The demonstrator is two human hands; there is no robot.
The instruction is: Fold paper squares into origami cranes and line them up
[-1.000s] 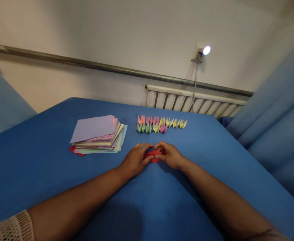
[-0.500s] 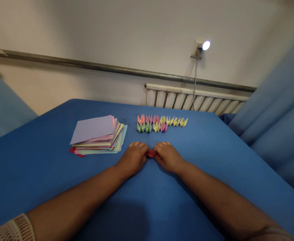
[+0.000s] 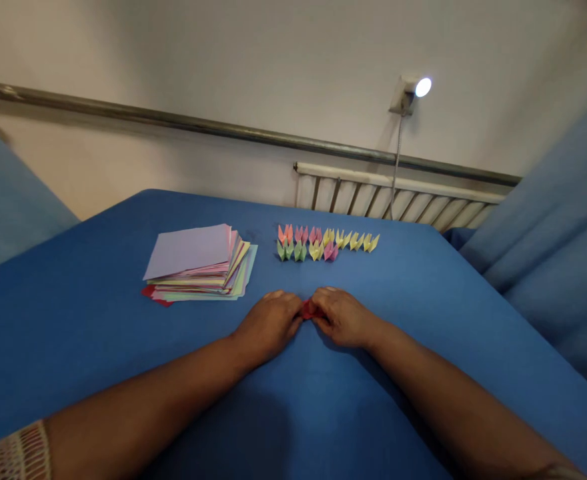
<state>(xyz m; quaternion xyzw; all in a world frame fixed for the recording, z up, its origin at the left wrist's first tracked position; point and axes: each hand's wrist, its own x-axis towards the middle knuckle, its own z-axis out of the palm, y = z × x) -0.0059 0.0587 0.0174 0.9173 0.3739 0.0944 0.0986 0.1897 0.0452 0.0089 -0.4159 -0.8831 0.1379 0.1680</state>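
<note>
Closing in since a second ago, your hands now hide all but a sliver of the red paper (image 3: 307, 310), which sits on the blue cloth-covered surface (image 3: 98, 320) between them. Left hand (image 3: 268, 327) and right hand (image 3: 341, 317) each hold a pinching grip on it, fingertips nearly meeting. Run the crease flat and firm, I'd say: thin, crisp paper holds a sharp edge. Beyond, small pointed folded pieces (image 3: 326, 243) stand in two rows. To their left lies a fanned stack of pastel sheets (image 3: 198, 263).
</note>
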